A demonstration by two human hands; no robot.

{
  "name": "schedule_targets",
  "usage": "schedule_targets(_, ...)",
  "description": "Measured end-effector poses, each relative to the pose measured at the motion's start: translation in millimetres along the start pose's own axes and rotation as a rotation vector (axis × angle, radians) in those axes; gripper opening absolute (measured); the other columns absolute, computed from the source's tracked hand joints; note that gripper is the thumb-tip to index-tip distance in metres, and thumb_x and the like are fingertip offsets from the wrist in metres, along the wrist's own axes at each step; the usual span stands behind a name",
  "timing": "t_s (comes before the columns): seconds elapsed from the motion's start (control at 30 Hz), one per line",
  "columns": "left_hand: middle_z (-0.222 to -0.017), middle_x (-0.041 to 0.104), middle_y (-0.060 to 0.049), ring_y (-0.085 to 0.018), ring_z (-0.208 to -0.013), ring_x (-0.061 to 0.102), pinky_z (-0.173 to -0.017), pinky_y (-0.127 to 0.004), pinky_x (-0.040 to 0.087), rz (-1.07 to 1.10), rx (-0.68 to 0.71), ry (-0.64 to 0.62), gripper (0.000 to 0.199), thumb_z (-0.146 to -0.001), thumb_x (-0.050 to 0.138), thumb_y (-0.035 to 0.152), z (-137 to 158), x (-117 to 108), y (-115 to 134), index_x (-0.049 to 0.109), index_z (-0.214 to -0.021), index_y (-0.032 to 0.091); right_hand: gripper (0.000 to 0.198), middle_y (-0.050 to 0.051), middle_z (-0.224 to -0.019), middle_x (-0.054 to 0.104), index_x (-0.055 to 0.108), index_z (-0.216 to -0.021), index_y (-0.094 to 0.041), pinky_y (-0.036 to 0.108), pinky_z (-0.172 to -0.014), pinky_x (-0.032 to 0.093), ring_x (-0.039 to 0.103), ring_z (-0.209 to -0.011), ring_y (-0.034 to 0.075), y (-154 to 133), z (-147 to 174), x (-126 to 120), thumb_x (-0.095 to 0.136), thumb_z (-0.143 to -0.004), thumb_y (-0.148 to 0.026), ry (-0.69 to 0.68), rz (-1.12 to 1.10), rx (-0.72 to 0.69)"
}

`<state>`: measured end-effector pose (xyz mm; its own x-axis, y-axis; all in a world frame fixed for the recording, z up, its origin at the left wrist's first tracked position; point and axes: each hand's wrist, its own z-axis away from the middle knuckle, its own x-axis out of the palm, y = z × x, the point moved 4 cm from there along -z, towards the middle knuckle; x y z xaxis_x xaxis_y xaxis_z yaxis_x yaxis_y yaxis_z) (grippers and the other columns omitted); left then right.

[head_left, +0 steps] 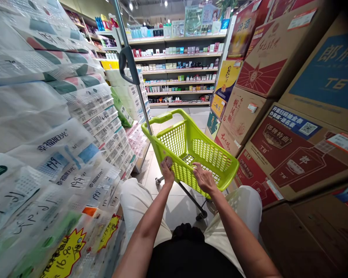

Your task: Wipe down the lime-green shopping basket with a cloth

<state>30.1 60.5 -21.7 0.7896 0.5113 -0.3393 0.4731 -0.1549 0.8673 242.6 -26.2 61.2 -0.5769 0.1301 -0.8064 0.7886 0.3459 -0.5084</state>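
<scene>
A lime-green shopping cart [213, 146] with a perforated basket stands in front of me, between my knees. My left hand [168, 173] is closed on a brownish crumpled cloth [167, 162] and presses it against the basket's near side, toward the left. Farther right, my right hand [204, 178] rests over the near rim with curled fingers, holding the basket there. Through the lattice I see no goods in the basket. Dark legs and casters [201, 215] show under it.
Wrapped tissue packs [95, 92] with handwritten prices are stacked on the left. Printed cartons [292, 143] are piled high on the right. A grey pole with a handle [129, 65] rises by the cart's left corner. Shelves of small boxes [179, 69] stand behind.
</scene>
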Motion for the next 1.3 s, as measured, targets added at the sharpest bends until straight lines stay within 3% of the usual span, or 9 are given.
schedule_targets(0.13,-0.136,0.051,-0.017,-0.027,-0.137,0.053,-0.122,-0.043,0.04,0.02,-0.075,0.214,0.074,-0.08,0.048,-0.004,-45,-24,16,0.043,-0.15,0.018,0.051,0.01,-0.099,0.078,0.046,-0.141,-0.016,0.028,-0.067,0.038,0.07,-0.073,0.021,-1,-3,5,0.02,-0.107,-0.045,0.005,0.026,-0.017)
schedule_targets(0.3,-0.137,0.047,-0.018,-0.031,-0.137,0.051,-0.118,-0.045,0.044,0.043,-0.108,0.253,0.071,-0.08,0.049,-0.005,-93,-35,42,0.045,-0.149,0.013,0.051,0.013,-0.11,0.079,0.046,-0.141,-0.016,0.028,-0.07,0.041,0.074,-0.082,0.023,-2,1,7,0.022,-0.108,-0.046,0.034,0.043,-0.024)
schedule_targets(0.4,-0.139,0.046,-0.019,-0.031,-0.133,0.053,-0.115,-0.044,0.047,0.015,-0.075,0.171,0.072,-0.081,0.048,-0.004,-69,-20,47,0.043,-0.151,0.014,0.051,0.014,-0.111,0.079,0.046,-0.141,-0.016,0.029,-0.069,0.041,0.074,-0.081,0.024,-2,2,8,0.021,-0.108,-0.046,0.024,0.057,-0.024)
schedule_targets(0.63,-0.133,0.051,-0.016,-0.03,-0.132,0.053,-0.118,-0.048,0.041,-0.007,0.178,-0.15,0.058,-0.076,0.049,-0.005,55,20,35,0.058,-0.128,0.021,0.05,0.012,-0.108,0.079,0.047,-0.14,-0.016,0.029,-0.068,0.04,0.073,-0.081,0.024,3,4,3,0.022,-0.108,-0.045,0.022,0.031,-0.052)
schedule_targets(0.7,-0.132,0.051,-0.015,-0.029,-0.131,0.053,-0.118,-0.049,0.041,-0.017,0.169,-0.077,0.059,-0.078,0.046,-0.004,45,11,40,0.056,-0.13,0.022,0.049,0.011,-0.106,0.079,0.048,-0.138,-0.017,0.029,-0.068,0.039,0.073,-0.079,0.024,5,6,2,0.022,-0.108,-0.045,0.027,0.027,-0.049)
schedule_targets(0.8,-0.133,0.048,-0.016,-0.031,-0.133,0.048,-0.118,-0.051,0.041,-0.043,0.11,0.151,0.062,-0.082,0.044,-0.003,-18,-19,57,0.052,-0.138,0.022,0.048,0.011,-0.106,0.079,0.049,-0.136,-0.018,0.029,-0.067,0.039,0.073,-0.079,0.024,5,8,0,0.022,-0.107,-0.045,0.023,0.031,-0.045)
schedule_targets(0.93,-0.129,0.044,-0.013,-0.032,-0.13,0.048,-0.117,-0.048,0.042,-0.089,0.159,0.13,0.064,-0.07,0.057,-0.004,-92,-42,81,0.063,-0.129,0.019,0.048,0.012,-0.11,0.079,0.048,-0.139,-0.017,0.03,-0.068,0.04,0.073,-0.079,0.024,4,9,0,0.023,-0.107,-0.043,0.02,0.047,-0.033)
schedule_targets(1.17,-0.121,0.046,-0.01,-0.027,-0.121,0.052,-0.114,-0.048,0.048,-0.173,0.287,-0.209,0.058,-0.068,0.05,-0.008,-29,-14,75,0.073,-0.112,0.022,0.049,0.011,-0.108,0.079,0.047,-0.139,-0.017,0.029,-0.067,0.04,0.072,-0.077,0.023,3,7,2,0.018,-0.107,-0.041,0.012,0.047,-0.021)
schedule_targets(1.3,-0.121,0.045,-0.011,-0.028,-0.123,0.052,-0.114,-0.048,0.047,-0.163,0.235,-0.044,0.064,-0.067,0.049,-0.01,-48,-24,76,0.069,-0.12,0.021,0.05,0.011,-0.106,0.079,0.047,-0.138,-0.017,0.029,-0.067,0.039,0.072,-0.078,0.024,4,9,-2,0.016,-0.107,-0.042,0.027,0.029,-0.018)
